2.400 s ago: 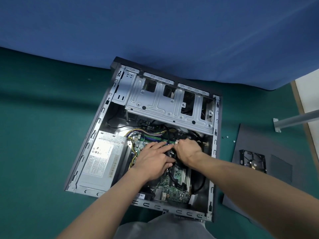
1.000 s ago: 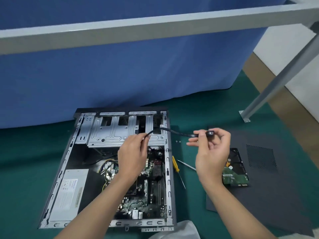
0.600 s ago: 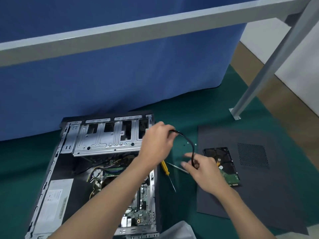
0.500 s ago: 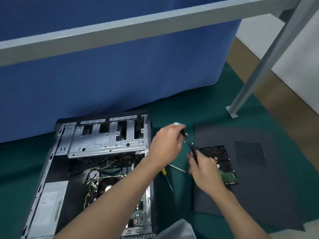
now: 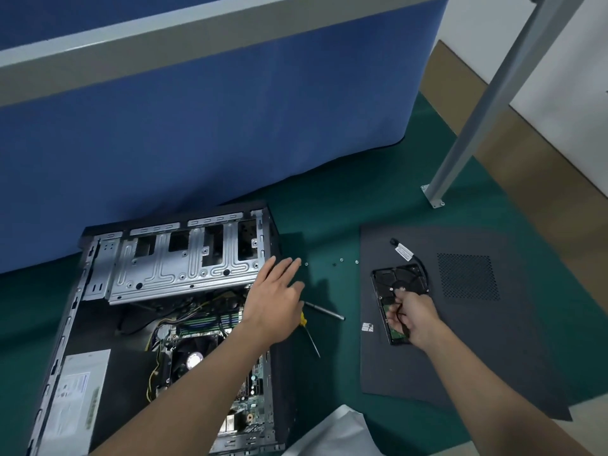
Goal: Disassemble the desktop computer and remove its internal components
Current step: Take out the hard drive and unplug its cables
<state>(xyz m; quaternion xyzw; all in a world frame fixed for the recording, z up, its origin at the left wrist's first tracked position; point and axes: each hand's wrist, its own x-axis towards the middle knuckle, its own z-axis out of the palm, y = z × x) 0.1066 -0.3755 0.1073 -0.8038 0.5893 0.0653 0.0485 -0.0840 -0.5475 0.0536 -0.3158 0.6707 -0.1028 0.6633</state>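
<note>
On the dark side panel (image 5: 493, 357) beside the open computer case (image 5: 184, 258), the right hand (image 5: 411, 315) pinched the detached black cable (image 5: 418, 261) over the hard drive (image 5: 399, 283) while the left hand (image 5: 276, 301) hovered, fingers spread, so setting it aside looked nearly done and the next move called for letting go.

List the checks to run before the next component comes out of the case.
1. The black cable clear of the case: ok, far end lies on the side panel.
2. The right hand free: not ok, grips the cable over the hard drive.
3. The left hand free: ok, open above the case edge.
4. The screwdriver within reach: ok, on the mat beside the case.
5. The screws collected: not ok, loose on the mat.
6. The wires unplugged: cannot tell.
</note>
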